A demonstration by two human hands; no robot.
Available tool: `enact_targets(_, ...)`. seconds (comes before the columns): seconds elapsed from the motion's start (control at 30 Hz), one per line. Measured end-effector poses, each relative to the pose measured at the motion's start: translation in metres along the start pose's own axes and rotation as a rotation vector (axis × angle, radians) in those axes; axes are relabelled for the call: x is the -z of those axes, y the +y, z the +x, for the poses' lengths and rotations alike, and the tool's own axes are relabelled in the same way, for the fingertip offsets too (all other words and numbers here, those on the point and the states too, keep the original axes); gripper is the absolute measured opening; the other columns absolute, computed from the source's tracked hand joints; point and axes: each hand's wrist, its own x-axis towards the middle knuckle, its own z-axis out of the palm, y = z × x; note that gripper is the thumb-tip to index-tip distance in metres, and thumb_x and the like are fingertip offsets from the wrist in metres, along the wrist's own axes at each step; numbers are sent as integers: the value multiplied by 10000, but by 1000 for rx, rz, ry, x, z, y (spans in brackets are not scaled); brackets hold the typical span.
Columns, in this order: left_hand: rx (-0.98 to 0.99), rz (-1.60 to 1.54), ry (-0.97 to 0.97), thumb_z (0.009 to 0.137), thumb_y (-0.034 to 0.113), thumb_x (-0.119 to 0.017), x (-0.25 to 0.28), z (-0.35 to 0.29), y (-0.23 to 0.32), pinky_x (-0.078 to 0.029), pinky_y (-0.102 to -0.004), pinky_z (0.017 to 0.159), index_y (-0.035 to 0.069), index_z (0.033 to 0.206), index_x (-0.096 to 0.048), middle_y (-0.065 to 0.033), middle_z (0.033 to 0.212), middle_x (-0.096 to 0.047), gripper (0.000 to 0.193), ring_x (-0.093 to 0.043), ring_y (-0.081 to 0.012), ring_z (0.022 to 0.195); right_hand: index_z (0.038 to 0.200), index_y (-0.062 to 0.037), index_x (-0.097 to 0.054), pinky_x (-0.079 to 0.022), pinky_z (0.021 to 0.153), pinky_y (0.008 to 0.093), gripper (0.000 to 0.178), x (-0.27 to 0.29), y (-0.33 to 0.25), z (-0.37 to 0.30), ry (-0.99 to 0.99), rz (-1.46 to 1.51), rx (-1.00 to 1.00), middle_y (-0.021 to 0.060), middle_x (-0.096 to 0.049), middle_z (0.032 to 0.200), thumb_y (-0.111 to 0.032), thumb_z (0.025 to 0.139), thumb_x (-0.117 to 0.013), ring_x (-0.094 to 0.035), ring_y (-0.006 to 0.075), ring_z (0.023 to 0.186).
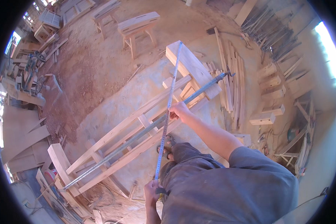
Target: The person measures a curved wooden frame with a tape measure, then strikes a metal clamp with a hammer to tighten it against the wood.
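A tape measure's long blade [161, 151] runs from low in the view up to the far end of a thick wooden post [194, 67]. My right hand [178, 111] is closed on the blade about midway, its fingers pinching it over the frame. Nearer my body, my left hand [151, 191] grips the tape at its near end; the case is mostly hidden. Below the blade lies a wooden frame of long rails [119, 133] and short crosspieces, with another thick post [59, 158] at its left end. A long bar clamp [134, 139] spans the frame between the posts.
My sandalled feet [166, 148] stand close to the frame. Loose wood strips [235, 82] lie to the right, near stacked timber blocks [272, 92]. Wooden trestles [138, 25] stand at the back. A machine with handwheels [35, 71] and boards [24, 128] occupy the left side.
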Motion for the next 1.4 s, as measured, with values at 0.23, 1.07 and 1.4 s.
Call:
enact_targets(0.23, 24, 135, 85, 961, 254, -562, -3, 8, 29, -426, -330, 524, 9, 728, -666, -71, 578, -600, 354, -539, -131, 535, 801, 3, -682, -377, 408, 283, 158, -6, -29, 9, 29, -20, 28, 123, -682, 696, -128, 875, -633, -644, 190, 541)
enact_targets(1.07, -122, 474, 501, 921, 241, -531, 128, -34, 15, -501, -460, 679, 105, 909, -702, -175, 770, -665, 220, -649, -377, 746, 917, -83, -649, -398, 476, 256, 215, -31, 52, -39, -157, -139, -61, 56, -637, 696, -288, 906, -585, -578, 132, 560)
enact_targets(1.4, 102, 508, 834, 913, 241, -554, 333, -81, -127, -501, -502, 743, 163, 984, -695, -181, 906, -680, 177, -653, -371, 890, 982, -54, -631, -420, 478, 263, 179, -91, 133, -61, -258, -554, -180, 77, -645, 722, -205, 914, -561, -614, 157, 569)
